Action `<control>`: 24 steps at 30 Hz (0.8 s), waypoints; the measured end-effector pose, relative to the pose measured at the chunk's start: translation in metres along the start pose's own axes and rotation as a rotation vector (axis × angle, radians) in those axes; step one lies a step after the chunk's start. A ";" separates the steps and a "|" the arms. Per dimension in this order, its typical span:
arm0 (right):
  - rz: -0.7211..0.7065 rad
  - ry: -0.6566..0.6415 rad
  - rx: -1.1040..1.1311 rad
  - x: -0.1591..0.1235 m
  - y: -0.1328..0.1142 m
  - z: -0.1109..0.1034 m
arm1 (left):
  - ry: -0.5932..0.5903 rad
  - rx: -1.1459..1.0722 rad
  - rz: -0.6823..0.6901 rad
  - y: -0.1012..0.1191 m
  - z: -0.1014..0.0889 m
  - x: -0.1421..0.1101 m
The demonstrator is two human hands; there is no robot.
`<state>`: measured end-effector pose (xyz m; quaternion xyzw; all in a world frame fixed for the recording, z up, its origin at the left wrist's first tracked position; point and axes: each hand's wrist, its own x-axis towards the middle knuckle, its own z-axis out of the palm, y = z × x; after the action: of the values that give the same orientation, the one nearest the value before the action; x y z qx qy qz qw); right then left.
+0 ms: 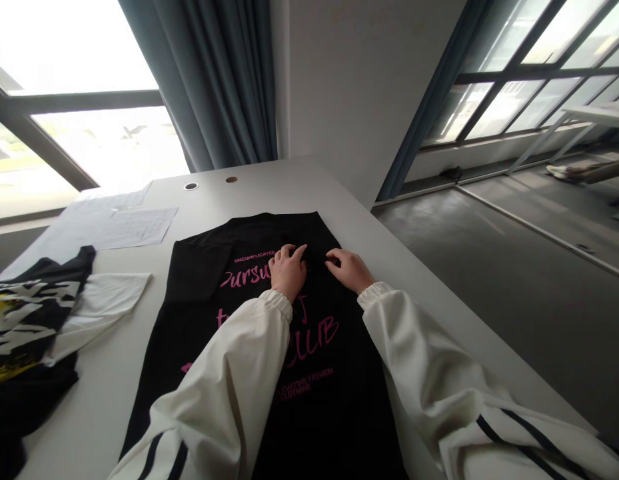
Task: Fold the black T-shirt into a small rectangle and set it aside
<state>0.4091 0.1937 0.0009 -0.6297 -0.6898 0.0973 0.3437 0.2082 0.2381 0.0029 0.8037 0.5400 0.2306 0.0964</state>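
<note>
One black shirt [334, 300] with pink lettering [316, 340] lies spread out in the middle of one white table [429, 340], its far edge short of the table's far end. Two hands are on or at its far half. The left hand [288, 272] rests over the lettering, fingers bent and thumb stretched toward the right; whether the fingertips grasp any cloth cannot be told. The right hand [352, 270] is just beside it, by the shirt's right edge, with thumb and forefinger curled near each other; it cannot be told whether they pinch fabric. Two white sleeves [409, 333] cover the arms, each with two dark stripes.

On the left lies one dark garment [34, 320] printed in white and yellow, with one piece of white cloth [102, 303] at its right. Beyond these are at least two sheets of paper [142, 228]. Two round holes [190, 187] pierce the table's far end. Two blue-grey curtains [209, 80] hang beyond, one left, one right.
</note>
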 end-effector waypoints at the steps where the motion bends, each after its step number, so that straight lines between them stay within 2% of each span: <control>1: -0.001 -0.003 0.001 0.000 0.000 0.001 | -0.001 0.001 0.016 0.000 0.000 0.000; 5: -0.037 -0.008 -0.002 0.000 0.003 0.003 | 0.008 0.023 0.083 -0.001 0.001 0.001; 11: -0.118 -0.012 -0.069 0.001 0.012 0.005 | 0.021 0.017 0.050 0.002 0.000 0.002; 15: -0.063 0.005 -0.145 0.001 0.021 0.008 | 0.069 -0.002 0.017 0.005 -0.004 0.001; 19: -0.022 -0.037 -0.163 0.000 0.027 0.008 | 0.120 -0.022 0.030 0.007 -0.008 -0.002; 22: -0.007 -0.028 -0.185 -0.001 0.026 0.006 | 0.142 -0.059 0.088 0.008 -0.009 -0.004; 24: -0.014 0.006 -0.214 -0.001 0.024 0.004 | 0.114 -0.081 0.161 0.008 -0.009 -0.004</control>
<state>0.4258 0.1983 -0.0157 -0.6583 -0.6996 0.0186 0.2772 0.2094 0.2303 0.0127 0.8255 0.4685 0.3047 0.0789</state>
